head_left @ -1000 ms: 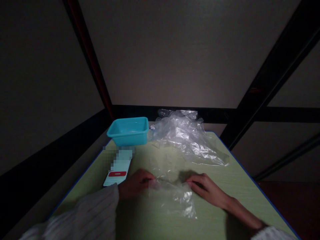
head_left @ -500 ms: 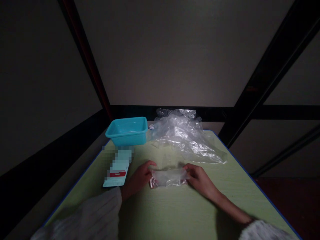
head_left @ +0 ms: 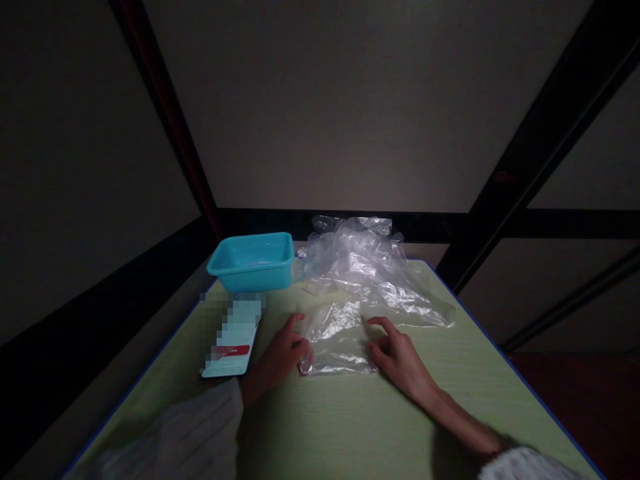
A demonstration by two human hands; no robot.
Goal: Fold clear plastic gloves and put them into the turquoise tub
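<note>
A small clear plastic bag (head_left: 340,343) lies spread on the table in front of me, its surface creased and shiny. My left hand (head_left: 284,353) is at its left edge, forefinger stretched forward and apart from the thumb, which touches the film near the lower left corner. At the opposite edge is my right hand (head_left: 403,360), its forefinger also reaching out and its thumb close to the bag's side. Neither hand grips the film. Small reddish bits show at the bag's lower corners; what they are I cannot make out.
A heap of clear plastic bags (head_left: 360,260) covers the table's back, touching the wall. Left of it stands a turquoise plastic basin (head_left: 257,273). A pale green flat packet (head_left: 235,340) with a red band, partly blurred, lies left of my left hand. The table (head_left: 345,427) has a blue edge.
The bag's upper part, folded toward me before, now lies flat and away from me. My fingers have let go of the film and spread.
</note>
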